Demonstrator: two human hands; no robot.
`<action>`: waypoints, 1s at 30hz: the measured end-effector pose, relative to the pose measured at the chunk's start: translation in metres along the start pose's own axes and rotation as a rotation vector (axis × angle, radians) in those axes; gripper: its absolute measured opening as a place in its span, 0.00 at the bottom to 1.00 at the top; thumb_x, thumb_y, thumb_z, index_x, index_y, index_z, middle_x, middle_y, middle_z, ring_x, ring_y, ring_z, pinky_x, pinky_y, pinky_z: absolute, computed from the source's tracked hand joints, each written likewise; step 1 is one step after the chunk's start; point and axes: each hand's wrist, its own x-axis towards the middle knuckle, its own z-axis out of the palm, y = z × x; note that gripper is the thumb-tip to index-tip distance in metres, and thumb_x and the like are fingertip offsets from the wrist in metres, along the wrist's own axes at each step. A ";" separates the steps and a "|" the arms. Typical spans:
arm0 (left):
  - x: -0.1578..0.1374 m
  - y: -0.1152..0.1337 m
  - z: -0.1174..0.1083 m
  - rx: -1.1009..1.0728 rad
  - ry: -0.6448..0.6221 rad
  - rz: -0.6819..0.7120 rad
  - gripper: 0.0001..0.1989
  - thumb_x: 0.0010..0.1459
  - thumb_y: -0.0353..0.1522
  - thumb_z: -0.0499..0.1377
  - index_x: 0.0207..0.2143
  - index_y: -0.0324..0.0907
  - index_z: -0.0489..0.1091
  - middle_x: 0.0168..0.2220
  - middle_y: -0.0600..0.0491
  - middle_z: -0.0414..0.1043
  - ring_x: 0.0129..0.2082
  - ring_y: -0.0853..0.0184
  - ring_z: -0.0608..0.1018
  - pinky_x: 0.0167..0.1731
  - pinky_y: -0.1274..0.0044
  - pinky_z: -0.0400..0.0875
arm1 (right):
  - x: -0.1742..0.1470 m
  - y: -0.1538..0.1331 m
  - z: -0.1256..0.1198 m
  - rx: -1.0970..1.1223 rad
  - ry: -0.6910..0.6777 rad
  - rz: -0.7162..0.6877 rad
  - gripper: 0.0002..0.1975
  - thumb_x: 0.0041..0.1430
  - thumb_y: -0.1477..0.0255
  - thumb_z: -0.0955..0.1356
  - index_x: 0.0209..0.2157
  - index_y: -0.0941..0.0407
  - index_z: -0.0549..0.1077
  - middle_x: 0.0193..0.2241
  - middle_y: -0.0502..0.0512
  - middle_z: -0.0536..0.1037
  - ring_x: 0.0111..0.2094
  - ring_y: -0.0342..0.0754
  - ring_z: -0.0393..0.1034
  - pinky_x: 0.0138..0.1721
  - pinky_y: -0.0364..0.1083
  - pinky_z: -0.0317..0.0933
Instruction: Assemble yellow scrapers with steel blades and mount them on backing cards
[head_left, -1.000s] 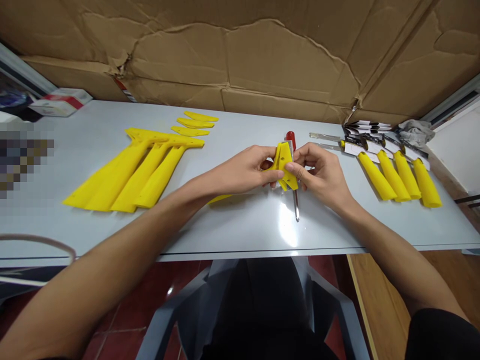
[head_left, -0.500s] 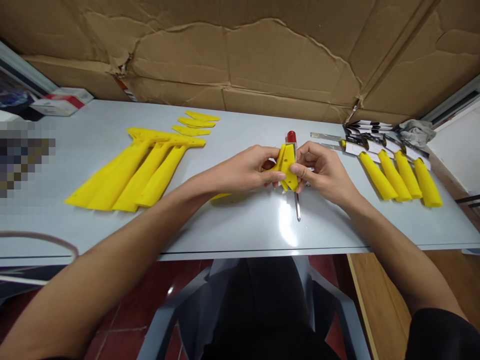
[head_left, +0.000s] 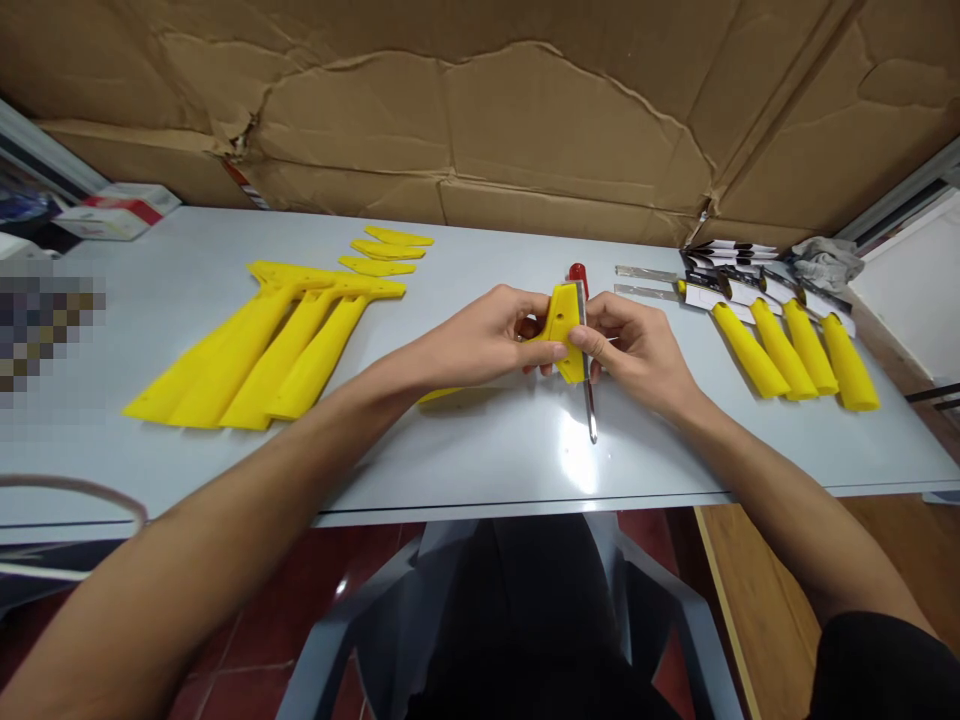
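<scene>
Between my hands, above the table, is a yellow plastic scraper head [head_left: 562,320] with screw holes and a thin metal blade [head_left: 581,300] along its right edge. My left hand [head_left: 499,335] is closed around the scraper from the left, thumb on its face; its handle is mostly hidden by the hand. My right hand [head_left: 637,345] pinches the blade side, thumb on the yellow face and fingers behind. Beneath lies a screwdriver [head_left: 577,273] with a red handle and a steel shaft, partly covered by the hands. Another yellow part [head_left: 442,395] lies under my left wrist.
Several yellow scraper handles [head_left: 255,350] lie left, with flat yellow cover plates [head_left: 379,267] behind them. Assembled scrapers [head_left: 776,345] with black-and-white heads lie right, near metal blades [head_left: 645,292] and a grey cloth [head_left: 825,262]. Cardboard [head_left: 525,130] stands along the back.
The yellow pieces, spread apart at an angle before, now sit flush together. The blade's edge has come into view along the right side. Both hands keep their hold; the view shifts slightly.
</scene>
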 end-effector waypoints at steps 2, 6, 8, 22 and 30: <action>0.000 0.003 0.000 -0.038 0.000 -0.017 0.07 0.59 0.33 0.67 0.38 0.39 0.78 0.32 0.54 0.80 0.30 0.71 0.78 0.33 0.78 0.73 | -0.001 -0.003 -0.003 0.032 -0.067 0.010 0.34 0.57 0.43 0.74 0.42 0.62 0.75 0.33 0.54 0.77 0.30 0.37 0.73 0.26 0.36 0.72; -0.001 0.008 -0.002 -0.089 0.060 -0.081 0.10 0.55 0.32 0.71 0.39 0.39 0.80 0.34 0.52 0.83 0.31 0.68 0.82 0.33 0.77 0.78 | -0.003 -0.009 -0.006 -0.003 -0.010 -0.043 0.32 0.58 0.45 0.75 0.42 0.63 0.78 0.33 0.54 0.78 0.29 0.35 0.72 0.28 0.34 0.71; -0.001 0.008 -0.003 -0.065 0.083 -0.085 0.09 0.54 0.32 0.71 0.37 0.39 0.80 0.33 0.52 0.83 0.30 0.67 0.83 0.33 0.76 0.78 | -0.003 -0.009 -0.004 0.001 0.020 -0.046 0.31 0.58 0.46 0.75 0.40 0.64 0.79 0.30 0.54 0.77 0.27 0.34 0.71 0.27 0.32 0.69; 0.000 0.001 -0.003 -0.039 0.164 -0.091 0.13 0.53 0.36 0.75 0.36 0.39 0.79 0.29 0.52 0.82 0.26 0.70 0.80 0.30 0.77 0.77 | -0.005 -0.012 -0.003 -0.020 0.121 -0.019 0.31 0.56 0.47 0.76 0.44 0.63 0.80 0.29 0.53 0.77 0.27 0.36 0.73 0.30 0.37 0.73; 0.001 0.003 0.001 -0.072 0.217 -0.070 0.15 0.50 0.36 0.76 0.35 0.38 0.78 0.28 0.52 0.82 0.26 0.69 0.82 0.29 0.78 0.77 | -0.004 -0.004 -0.003 0.021 0.145 -0.066 0.29 0.58 0.50 0.77 0.47 0.63 0.81 0.34 0.54 0.79 0.31 0.36 0.75 0.35 0.37 0.76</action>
